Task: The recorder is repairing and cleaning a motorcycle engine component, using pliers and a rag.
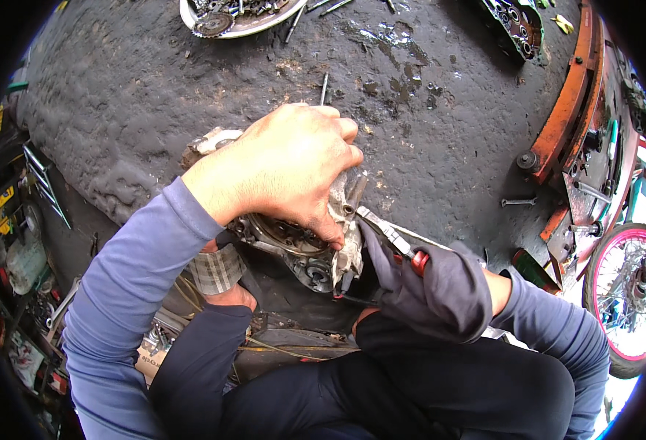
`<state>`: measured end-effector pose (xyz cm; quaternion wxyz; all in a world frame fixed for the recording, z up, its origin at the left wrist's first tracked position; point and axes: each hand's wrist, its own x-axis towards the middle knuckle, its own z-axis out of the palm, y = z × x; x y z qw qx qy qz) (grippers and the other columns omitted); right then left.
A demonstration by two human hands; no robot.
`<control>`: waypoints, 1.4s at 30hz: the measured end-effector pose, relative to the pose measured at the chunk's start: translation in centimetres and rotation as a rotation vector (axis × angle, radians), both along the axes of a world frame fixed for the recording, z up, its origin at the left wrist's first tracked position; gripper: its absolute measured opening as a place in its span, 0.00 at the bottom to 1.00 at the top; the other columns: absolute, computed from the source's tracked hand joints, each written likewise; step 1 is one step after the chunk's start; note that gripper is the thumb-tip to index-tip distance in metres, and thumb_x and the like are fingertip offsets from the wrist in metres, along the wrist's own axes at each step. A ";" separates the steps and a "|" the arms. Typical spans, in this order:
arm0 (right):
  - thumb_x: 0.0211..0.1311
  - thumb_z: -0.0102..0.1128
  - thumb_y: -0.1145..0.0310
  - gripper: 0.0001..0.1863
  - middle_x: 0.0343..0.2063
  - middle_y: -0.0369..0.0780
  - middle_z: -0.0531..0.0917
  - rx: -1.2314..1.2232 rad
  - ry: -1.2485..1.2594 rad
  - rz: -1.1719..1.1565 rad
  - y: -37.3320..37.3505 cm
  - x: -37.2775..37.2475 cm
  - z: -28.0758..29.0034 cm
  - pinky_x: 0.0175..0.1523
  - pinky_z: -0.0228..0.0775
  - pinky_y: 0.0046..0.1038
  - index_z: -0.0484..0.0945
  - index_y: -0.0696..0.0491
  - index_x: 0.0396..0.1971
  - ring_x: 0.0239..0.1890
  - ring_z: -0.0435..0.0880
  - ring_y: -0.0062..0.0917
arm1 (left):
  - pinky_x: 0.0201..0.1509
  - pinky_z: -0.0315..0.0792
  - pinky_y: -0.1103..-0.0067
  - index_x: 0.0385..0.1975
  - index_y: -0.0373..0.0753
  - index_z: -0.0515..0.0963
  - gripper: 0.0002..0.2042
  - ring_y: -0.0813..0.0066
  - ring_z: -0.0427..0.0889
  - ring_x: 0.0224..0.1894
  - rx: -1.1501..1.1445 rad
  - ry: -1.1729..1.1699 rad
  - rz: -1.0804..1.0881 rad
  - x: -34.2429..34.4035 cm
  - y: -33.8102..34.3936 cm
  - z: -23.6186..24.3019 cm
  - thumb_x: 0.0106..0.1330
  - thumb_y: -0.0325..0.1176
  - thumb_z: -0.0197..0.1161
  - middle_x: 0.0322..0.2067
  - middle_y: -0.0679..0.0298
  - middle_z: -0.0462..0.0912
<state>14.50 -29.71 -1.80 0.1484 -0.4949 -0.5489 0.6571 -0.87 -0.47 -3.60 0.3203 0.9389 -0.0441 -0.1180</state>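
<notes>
A grimy metal engine case [312, 268] with a round opening rests on the dark ground in front of me. My left hand [294, 165] reaches over it, its thumb pressed on the near side and its fingers curled over the far side. At the case's right, a dark grey cloth [440, 297] covers my right hand [497, 292], so only the wrist shows and the fingers are hidden. A silver tool with a red part [420, 262] sticks out from the cloth toward the case. What the right hand grips cannot be seen.
A white bowl [246, 31] of metal parts stands at the far side, with a thin rod [324, 89] nearer. Another engine part [517, 29] lies far right, beside a curved orange metal bar [569, 95]. A small wrench [519, 202] and a pink-rimmed wheel [591, 279] are at right.
</notes>
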 end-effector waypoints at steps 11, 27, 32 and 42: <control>0.60 0.60 0.62 0.22 0.35 0.48 0.77 0.203 -0.627 -0.259 0.8 -1.2 -0.4 0.43 0.75 0.42 0.72 0.57 0.52 0.35 0.82 0.46 | 0.45 0.75 0.64 0.42 0.33 0.84 0.40 0.55 0.80 0.42 -0.041 -0.007 -0.017 0.7 0.3 -0.8 0.29 0.58 0.82 0.35 0.58 0.78; 0.53 0.60 0.73 0.25 0.43 0.48 0.82 -0.109 -0.056 -0.540 0.0 -2.0 -0.5 0.45 0.79 0.36 0.76 0.53 0.55 0.45 0.85 0.38 | 0.45 0.74 0.63 0.44 0.35 0.82 0.43 0.54 0.79 0.44 -0.004 0.053 -0.067 1.4 1.1 -0.9 0.30 0.61 0.82 0.38 0.58 0.77; 0.46 0.59 0.74 0.32 0.47 0.53 0.77 0.007 -0.720 -0.495 -2.8 0.8 -1.6 0.55 0.75 0.43 0.73 0.58 0.58 0.49 0.81 0.50 | 0.47 0.75 0.62 0.45 0.32 0.79 0.41 0.53 0.79 0.43 0.039 0.166 -0.177 1.5 1.1 2.3 0.29 0.50 0.84 0.38 0.55 0.77; 0.52 0.71 0.59 0.35 0.47 0.53 0.74 -0.187 -1.225 -0.880 -10.3 7.0 -0.8 0.55 0.73 0.47 0.70 0.56 0.59 0.46 0.80 0.53 | 0.47 0.72 0.63 0.46 0.33 0.76 0.40 0.53 0.76 0.41 0.127 0.075 -0.196 -2.9 -1.3 10.6 0.25 0.40 0.82 0.37 0.56 0.75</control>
